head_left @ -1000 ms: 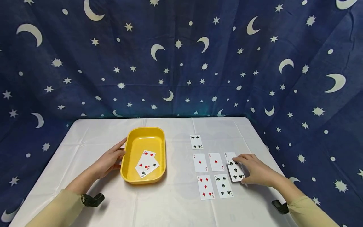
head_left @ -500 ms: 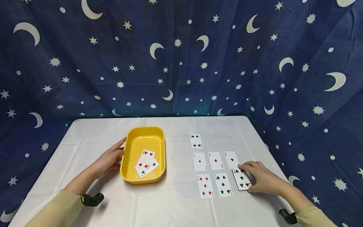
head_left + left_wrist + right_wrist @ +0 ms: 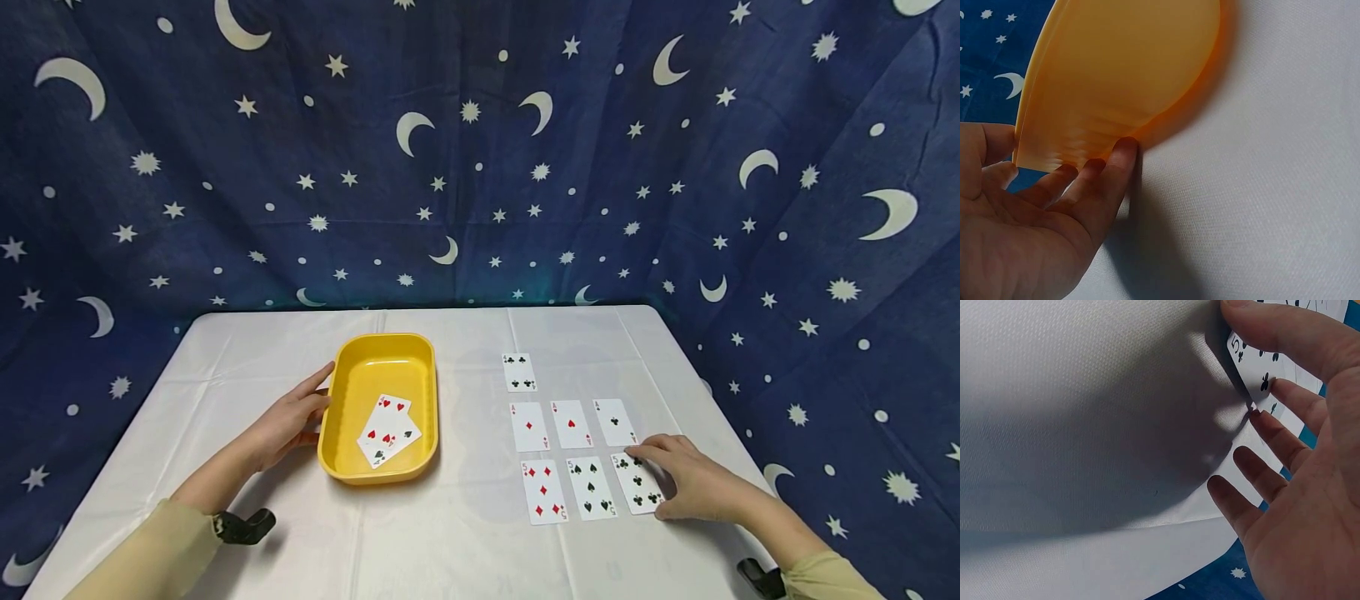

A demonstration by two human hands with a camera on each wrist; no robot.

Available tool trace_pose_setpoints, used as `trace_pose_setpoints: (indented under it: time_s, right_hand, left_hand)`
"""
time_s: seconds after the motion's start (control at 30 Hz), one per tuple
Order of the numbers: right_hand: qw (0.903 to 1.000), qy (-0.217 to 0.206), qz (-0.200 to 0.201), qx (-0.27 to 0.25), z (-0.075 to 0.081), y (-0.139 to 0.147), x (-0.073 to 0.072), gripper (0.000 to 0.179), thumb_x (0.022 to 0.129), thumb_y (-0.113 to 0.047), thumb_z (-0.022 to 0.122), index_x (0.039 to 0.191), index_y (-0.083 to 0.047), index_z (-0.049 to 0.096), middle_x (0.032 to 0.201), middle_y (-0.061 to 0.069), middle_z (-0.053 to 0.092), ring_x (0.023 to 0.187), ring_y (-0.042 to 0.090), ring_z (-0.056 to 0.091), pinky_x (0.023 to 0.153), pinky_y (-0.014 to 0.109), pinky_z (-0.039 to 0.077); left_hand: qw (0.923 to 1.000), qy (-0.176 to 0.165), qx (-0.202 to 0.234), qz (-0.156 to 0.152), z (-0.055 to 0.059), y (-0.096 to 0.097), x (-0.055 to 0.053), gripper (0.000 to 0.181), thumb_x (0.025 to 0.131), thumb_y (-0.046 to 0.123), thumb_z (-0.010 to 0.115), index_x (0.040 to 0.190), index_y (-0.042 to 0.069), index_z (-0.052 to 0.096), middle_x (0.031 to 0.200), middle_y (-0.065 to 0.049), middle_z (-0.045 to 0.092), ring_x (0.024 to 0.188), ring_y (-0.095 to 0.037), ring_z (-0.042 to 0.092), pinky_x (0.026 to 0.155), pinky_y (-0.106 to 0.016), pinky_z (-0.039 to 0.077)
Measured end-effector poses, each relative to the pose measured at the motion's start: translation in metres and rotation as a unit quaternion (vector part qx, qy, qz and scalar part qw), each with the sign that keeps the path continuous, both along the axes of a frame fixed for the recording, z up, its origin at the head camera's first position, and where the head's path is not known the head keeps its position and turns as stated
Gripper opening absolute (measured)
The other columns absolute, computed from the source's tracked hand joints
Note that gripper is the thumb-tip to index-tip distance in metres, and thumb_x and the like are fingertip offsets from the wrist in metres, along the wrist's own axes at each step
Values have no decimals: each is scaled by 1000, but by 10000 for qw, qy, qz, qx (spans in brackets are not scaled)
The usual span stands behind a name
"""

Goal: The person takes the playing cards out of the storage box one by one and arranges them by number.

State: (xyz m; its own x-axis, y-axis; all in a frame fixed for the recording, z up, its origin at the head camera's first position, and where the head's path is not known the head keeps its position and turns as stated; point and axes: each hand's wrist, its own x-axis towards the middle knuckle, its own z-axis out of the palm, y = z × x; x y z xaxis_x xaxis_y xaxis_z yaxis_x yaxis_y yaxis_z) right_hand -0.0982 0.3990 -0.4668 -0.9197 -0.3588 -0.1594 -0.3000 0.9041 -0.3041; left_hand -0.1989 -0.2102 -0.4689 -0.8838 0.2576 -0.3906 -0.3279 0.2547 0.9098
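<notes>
In the head view my right hand (image 3: 693, 482) pinches a five of clubs (image 3: 632, 477) between thumb and fingertip, low over the white tablecloth. That card lies just below the ace of clubs (image 3: 613, 421) and to the right of the five of spades (image 3: 591, 490). The right wrist view shows the thumb (image 3: 1272, 325) over the card's corner, the other fingers spread. My left hand (image 3: 288, 425) touches the outer left side of a yellow tray (image 3: 375, 375); fingertips (image 3: 1124, 150) rest along its wall in the left wrist view.
A hearts card (image 3: 390, 407) overlaps a spades card (image 3: 403, 442) in the tray. Left of the ace of clubs lie the ace of hearts (image 3: 571, 423) and ace of diamonds (image 3: 528, 426). The four of clubs (image 3: 520, 372) lies farther back, the five of diamonds (image 3: 543, 492) nearer.
My right hand has drawn the five of clubs from over the ace of clubs toward me, uncovering the ace and lining up with the other fives. The left hand stays at the tray.
</notes>
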Motion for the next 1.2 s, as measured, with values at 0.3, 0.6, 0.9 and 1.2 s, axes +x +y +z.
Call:
trace_pose_setpoints:
  time_s: [0.3, 0.6, 0.9, 1.2]
  right_hand:
    - [10000, 15, 74, 16, -1, 1, 1, 89, 60, -24, 93, 143, -18, 60, 136, 0, 51, 125, 25, 43, 97, 48, 46]
    - [10000, -77, -9, 22, -2, 1, 0, 90, 60, -22, 93, 143, -19, 60, 138, 1, 50, 125, 25, 42, 97, 48, 46]
    - [9999, -80, 66, -8, 5, 2, 1, 91, 62, -28, 93, 145, -18, 58, 137, 2, 51, 126, 26, 43, 97, 49, 46]
    - [9997, 186, 112, -120, 10, 0, -4, 86, 64, -30, 93, 142, -16, 61, 135, 3, 53, 126, 29, 44, 98, 54, 45]
  left_hand:
    - [10000, 21, -10, -4, 0, 0, 0, 68, 109, 23, 41, 166, 35, 7, 164, -25, 24, 133, -39, 47, 97, -46, 54]
    - [10000, 47, 22, -43, 0, 0, 1, 67, 109, 23, 40, 166, 35, 6, 164, -25, 24, 135, -40, 46, 97, -47, 54]
    - [10000, 34, -4, -24, 1, 0, 0, 68, 108, 23, 41, 166, 34, 6, 164, -25, 24, 134, -40, 47, 96, -47, 54]
    - [9999, 63, 123, -55, -1, -1, -1, 68, 108, 21, 40, 166, 33, 6, 165, -25, 22, 134, -39, 47, 96, -46, 54]
